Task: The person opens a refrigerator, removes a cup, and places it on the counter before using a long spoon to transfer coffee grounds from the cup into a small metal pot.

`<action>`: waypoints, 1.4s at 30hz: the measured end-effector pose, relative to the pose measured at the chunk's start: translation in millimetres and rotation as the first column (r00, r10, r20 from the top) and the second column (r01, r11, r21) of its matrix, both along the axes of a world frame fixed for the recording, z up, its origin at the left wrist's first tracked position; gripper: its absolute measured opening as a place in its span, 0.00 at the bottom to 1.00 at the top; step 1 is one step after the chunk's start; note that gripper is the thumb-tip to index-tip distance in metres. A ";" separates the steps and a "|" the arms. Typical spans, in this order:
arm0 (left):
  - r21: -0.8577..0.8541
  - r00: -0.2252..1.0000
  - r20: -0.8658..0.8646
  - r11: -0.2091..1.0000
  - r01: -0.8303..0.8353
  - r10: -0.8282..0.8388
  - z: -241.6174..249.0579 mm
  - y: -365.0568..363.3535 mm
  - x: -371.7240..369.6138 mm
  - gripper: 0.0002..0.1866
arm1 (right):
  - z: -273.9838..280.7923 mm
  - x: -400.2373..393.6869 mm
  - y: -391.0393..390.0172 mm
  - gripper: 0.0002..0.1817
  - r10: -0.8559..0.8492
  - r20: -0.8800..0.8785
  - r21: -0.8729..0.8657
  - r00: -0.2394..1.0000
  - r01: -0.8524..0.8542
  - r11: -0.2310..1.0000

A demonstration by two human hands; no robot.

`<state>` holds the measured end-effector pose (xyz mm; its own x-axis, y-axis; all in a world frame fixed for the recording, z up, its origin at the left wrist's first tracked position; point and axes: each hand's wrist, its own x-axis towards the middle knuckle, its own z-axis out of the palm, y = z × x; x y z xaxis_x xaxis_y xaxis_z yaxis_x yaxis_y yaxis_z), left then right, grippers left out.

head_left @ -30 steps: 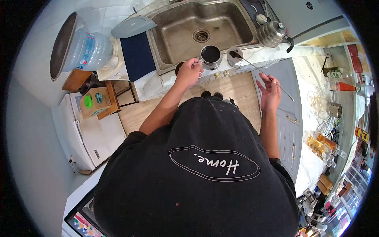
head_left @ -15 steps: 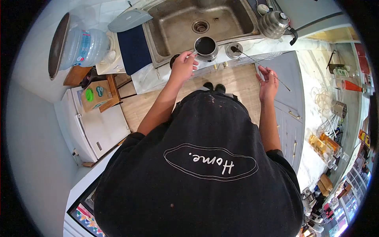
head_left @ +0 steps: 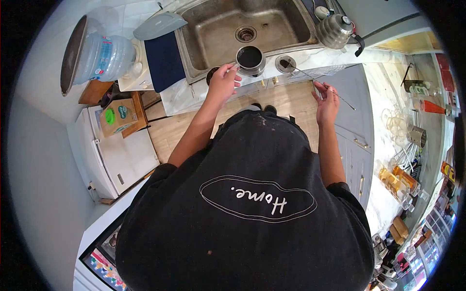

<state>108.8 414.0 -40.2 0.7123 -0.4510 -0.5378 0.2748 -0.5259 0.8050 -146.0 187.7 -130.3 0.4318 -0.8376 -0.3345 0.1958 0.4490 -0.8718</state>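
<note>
My left hand [head_left: 223, 86] is closed on the handle of a metal cup [head_left: 252, 73] filled with dark liquid, at the counter edge in front of the sink. In my right hand [head_left: 328, 103] is a long thin-stemmed spoon [head_left: 313, 77], pinched between the fingers, its far end sticking out past the hand. The dark-coated tip of the spoon lies over a small round glass [head_left: 278, 67] to the right of the cup. Close to the left fingers is a dark round container [head_left: 210, 72], partly hidden by the hand.
Behind the cup lies a steel sink [head_left: 208, 53]. A gooseneck kettle [head_left: 335, 31] stands to its right, a dark blue cloth [head_left: 165, 60] to its left. A marble counter [head_left: 376, 102] with glasses and bottles runs along the right. Cabinets [head_left: 349, 97] stand below.
The spoon tip has shifted slightly left and down over the glass, and the right hand moved a little with it. The left hand keeps its hold on the cup. The view shifted slightly.
</note>
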 end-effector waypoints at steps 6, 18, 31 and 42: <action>0.009 1.000 0.004 1.000 -0.005 0.005 2.3 -1.1 -0.8 0.19 | -1.9 0.4 1.5 0.15 0.007 0.010 0.002 1.000 -0.007 1.000; 0.016 0.999 0.005 0.999 0.034 -0.034 1.3 0.1 -2.5 0.20 | 1.0 7.1 3.5 0.16 0.014 -0.016 0.000 1.000 -0.014 1.000; -0.001 0.999 0.036 1.000 0.000 0.000 -2.7 -0.5 -6.3 0.20 | -3.7 -11.6 8.9 0.14 -0.046 0.031 0.052 0.998 0.044 0.998; -0.027 1.000 0.030 1.000 -0.005 0.006 -3.8 -0.1 -5.4 0.20 | 37.2 -18.9 9.2 0.14 -0.100 0.083 -0.036 0.991 0.104 0.994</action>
<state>103.4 413.9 -44.0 0.7305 -0.4613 -0.5035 0.2526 -0.5023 0.8269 -165.0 196.9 -93.1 0.3678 -0.8908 -0.2669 0.3095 0.3880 -0.8681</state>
